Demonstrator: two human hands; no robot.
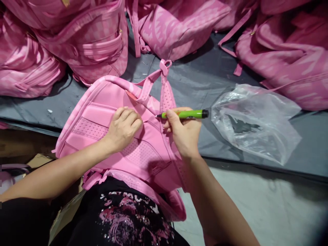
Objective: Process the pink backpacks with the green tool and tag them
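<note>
A pink backpack (102,92) lies in front of me with its padded back panel and perforated mesh facing up, partly over the table edge and against my body. My left hand (125,128) is closed on the back panel, fingers curled under and pressed to its fabric; the fingertips are hidden. Between thumb and fingers, my right hand (183,128) grips a green marker pen (191,114) with a black end. Its dark tip points left, close to the backpack's upper part. A shoulder strap (167,94) with a knotted end stretches away past the right hand.
Several other pink backpacks (99,44) stand along the back of the grey-covered table (202,75). A crumpled clear plastic bag (258,119) lies to the right of my right hand. Cardboard (38,160) shows below the table at left, pale floor (256,198) at lower right.
</note>
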